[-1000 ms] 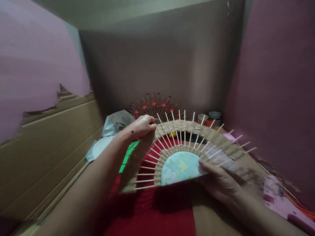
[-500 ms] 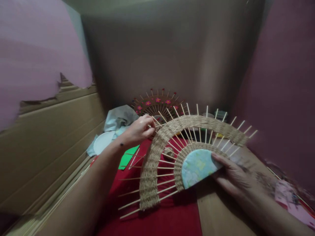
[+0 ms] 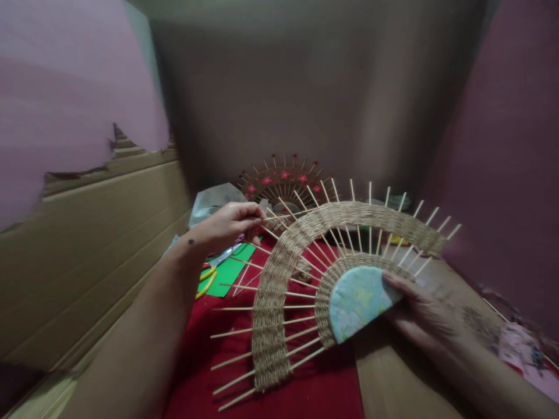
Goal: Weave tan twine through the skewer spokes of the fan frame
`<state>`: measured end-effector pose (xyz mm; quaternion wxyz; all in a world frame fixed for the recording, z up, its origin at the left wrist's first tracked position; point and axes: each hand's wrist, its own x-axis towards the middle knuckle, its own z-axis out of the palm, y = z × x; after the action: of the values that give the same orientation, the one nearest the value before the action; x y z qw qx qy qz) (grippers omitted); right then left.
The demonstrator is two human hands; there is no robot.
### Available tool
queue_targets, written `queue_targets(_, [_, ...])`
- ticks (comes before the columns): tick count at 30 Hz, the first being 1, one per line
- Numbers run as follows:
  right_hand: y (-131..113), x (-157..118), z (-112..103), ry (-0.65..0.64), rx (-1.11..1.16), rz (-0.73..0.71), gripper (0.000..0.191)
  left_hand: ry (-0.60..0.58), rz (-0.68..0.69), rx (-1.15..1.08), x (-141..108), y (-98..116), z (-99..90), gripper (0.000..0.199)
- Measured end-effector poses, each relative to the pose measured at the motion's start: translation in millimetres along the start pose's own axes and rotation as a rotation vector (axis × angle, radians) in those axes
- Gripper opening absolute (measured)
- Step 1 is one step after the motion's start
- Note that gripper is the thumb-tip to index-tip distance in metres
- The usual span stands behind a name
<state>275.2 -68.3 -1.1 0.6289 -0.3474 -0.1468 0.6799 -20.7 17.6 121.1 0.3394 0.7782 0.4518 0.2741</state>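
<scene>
A half-round woven fan [image 3: 269,302] spreads across the middle, its thin sticks poking past a wide outer band of twisted twine. At its centre sits a half-disc [image 3: 360,302] covered in pale blue flowered cloth. My right hand [image 3: 417,308] grips that half-disc at its right end, thumb on top and fingers underneath. Up at the fan's left shoulder, my left hand [image 3: 238,224] pinches a strand of twine [image 3: 286,216], which runs taut to the top of the outer band. The fan is tilted above the table.
Below lies a red cloth [image 3: 323,384] on a wooden table. Yellow-handled scissors [image 3: 209,280] rest by a green sheet [image 3: 233,273]. A small twine ball [image 3: 304,270] shows behind the sticks. A flowered fan [image 3: 285,176] stands at the back; cardboard [image 3: 113,244] lines the left wall.
My left hand has moved a little left and drawn the strand out further. The fan sits slightly lower and to the right in view. The scissors have come into sight.
</scene>
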Motion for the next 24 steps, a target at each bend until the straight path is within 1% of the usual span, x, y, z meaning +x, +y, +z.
queue_targets(4, [0.0,1.1,-1.1,0.005,0.005,-0.004,0.023,0.028,0.033,-0.037,0.4,-4.4,-5.5,0.01])
queue_targets(8, [-1.1,1.2,-0.3,0.006,0.017,-0.002,0.02,-0.012,0.038,-0.146,1.7,-12.1,-10.1,0.012])
queue_targets(14, [-2.8,1.0,-1.0,0.004,0.014,0.012,0.018,-0.067,-0.025,-0.48,1.4,-28.6,-13.1,0.011])
queue_targets(16, [-2.7,1.4,-1.5,0.0,0.015,0.02,0.018,-0.095,-0.011,-0.582,2.6,-37.6,-12.8,0.012])
queue_targets(19, [-2.6,1.7,-1.6,0.009,0.025,0.03,0.018,-0.118,0.055,-0.705,5.7,-52.7,-10.7,0.015])
queue_targets(22, [-2.5,1.5,-0.6,0.016,0.042,0.04,0.017,-0.151,0.093,-0.728,9.0,-63.7,-6.9,0.016])
queue_targets(24, [-2.4,0.9,0.5,0.021,0.054,0.049,0.016,-0.186,0.077,-0.708,11.1,-66.3,-3.3,0.015])
